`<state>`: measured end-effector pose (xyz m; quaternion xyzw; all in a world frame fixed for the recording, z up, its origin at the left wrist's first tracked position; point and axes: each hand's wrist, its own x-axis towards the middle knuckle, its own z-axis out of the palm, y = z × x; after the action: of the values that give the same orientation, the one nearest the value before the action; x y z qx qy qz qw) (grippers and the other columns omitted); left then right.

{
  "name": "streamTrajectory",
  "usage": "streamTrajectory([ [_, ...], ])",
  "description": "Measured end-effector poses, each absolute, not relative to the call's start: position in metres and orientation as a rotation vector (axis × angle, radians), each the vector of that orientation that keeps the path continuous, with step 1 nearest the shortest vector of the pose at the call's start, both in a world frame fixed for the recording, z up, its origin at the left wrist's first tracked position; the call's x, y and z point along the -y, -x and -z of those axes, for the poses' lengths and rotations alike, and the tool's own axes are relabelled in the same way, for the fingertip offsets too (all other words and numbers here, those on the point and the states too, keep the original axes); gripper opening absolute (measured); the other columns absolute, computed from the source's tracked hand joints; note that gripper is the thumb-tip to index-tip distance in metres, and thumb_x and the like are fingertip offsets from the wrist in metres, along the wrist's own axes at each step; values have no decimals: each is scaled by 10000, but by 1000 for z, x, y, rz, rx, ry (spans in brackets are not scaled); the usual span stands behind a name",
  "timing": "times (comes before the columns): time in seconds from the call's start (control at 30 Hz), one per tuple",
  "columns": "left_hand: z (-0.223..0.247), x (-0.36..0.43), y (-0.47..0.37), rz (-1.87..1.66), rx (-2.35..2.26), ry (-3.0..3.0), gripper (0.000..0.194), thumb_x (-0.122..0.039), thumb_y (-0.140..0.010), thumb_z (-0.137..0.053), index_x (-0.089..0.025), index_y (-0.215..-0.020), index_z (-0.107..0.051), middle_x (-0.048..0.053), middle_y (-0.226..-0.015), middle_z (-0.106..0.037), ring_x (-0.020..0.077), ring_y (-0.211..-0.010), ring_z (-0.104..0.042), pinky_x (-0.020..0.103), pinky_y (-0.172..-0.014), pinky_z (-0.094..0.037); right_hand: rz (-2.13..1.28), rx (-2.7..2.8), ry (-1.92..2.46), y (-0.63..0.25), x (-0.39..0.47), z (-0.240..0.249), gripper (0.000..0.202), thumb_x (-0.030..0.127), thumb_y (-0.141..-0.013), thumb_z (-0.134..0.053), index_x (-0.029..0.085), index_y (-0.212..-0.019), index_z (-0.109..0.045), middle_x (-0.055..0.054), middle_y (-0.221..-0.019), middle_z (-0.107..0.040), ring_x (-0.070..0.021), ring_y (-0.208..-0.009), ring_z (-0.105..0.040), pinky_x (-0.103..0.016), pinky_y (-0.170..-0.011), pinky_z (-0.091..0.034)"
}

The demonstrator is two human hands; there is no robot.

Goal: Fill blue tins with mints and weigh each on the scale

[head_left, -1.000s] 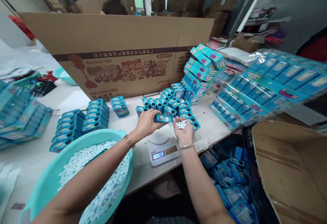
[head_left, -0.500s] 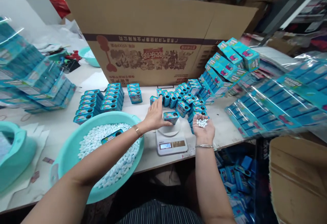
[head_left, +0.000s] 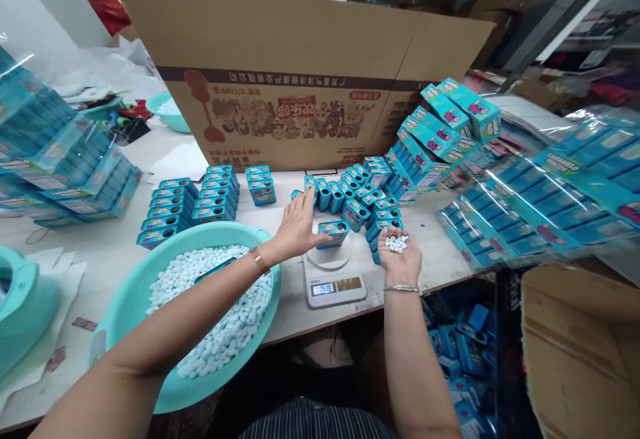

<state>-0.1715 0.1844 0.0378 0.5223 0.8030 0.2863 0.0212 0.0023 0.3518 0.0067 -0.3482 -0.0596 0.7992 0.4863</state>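
Note:
A small blue candy box (head_left: 333, 233) stands on the white plate of a digital scale (head_left: 336, 285). My left hand (head_left: 295, 229) is open beside it, fingers stretched apart, the thumb tip at the box's left edge; whether it touches I cannot tell. Palm up and cupped, my right hand (head_left: 401, 262) holds a small heap of white candies (head_left: 397, 244) to the right of the scale. Under my left forearm sits a turquoise basin (head_left: 113, 322) of loose white candies (head_left: 225, 335). Another blue box (head_left: 216, 269) lies among them, partly hidden by the forearm.
Behind the scale, several blue boxes (head_left: 356, 212) stand close together; more stand in rows (head_left: 215, 192) at left. A large cardboard carton (head_left: 300, 45) blocks the back. Wrapped packs (head_left: 540, 185) lean at right, and others (head_left: 60, 152) are stacked at left. An opened carton (head_left: 575, 339) is front right.
My left hand has opened slightly away from the box on the scale. The digits on the scale's display have changed. My right hand still holds the candies in about the same place.

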Motion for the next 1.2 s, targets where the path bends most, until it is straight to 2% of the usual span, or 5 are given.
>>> streamTrajectory([
  [0.2,-45,-194,158,-651,-2469,-1623,963,-459,-681,-766,-159,-1441,-257,195,-1382,-432,380,-1323,-366,509,-1068,-324,-1967,66,860,3,-347,-15,358,245,-966,-309,194,-659,-485,50,-542,-549,-86,-510,-588,-253,-593,-561],
  [0.43,-42,-205,147,-494,-2475,-1616,903,-437,-698,-753,-147,-1422,-298,184,-1350,-463,368,-1284,-413,483,-1043,-344,-2009,148,839,9,-341,-12,361,280,-967,-304,195,-668,-489,36,-573,-560,-94,-533,-578,-261,-585,-553],
  [0.8,-32,-223,139,-768,-2418,-1535,531,-353,-760,-714,-175,-1232,-550,104,-1173,-600,289,-1130,-533,406,-963,-410,-2163,273,738,58,-329,-36,309,344,-987,-363,212,-726,-462,106,-468,-402,-68,-398,-414,-207,-506,-480],
  [0.97,-47,-226,133,-1081,-2437,-1591,150,-293,-865,-607,-229,-979,-679,31,-962,-673,225,-999,-558,387,-943,-374,-2235,211,716,62,-331,-37,324,341,-995,-340,211,-732,-478,88,-481,-447,-96,-467,-516,-294,-617,-559],
  [1.2,-58,-233,126,-765,-2441,-1639,167,-314,-868,-599,-237,-974,-703,42,-964,-709,250,-966,-559,394,-842,-380,-2219,118,742,63,-322,-33,377,308,-1005,-299,202,-685,-468,55,-488,-494,-117,-550,-608,-251,-576,-530],
])
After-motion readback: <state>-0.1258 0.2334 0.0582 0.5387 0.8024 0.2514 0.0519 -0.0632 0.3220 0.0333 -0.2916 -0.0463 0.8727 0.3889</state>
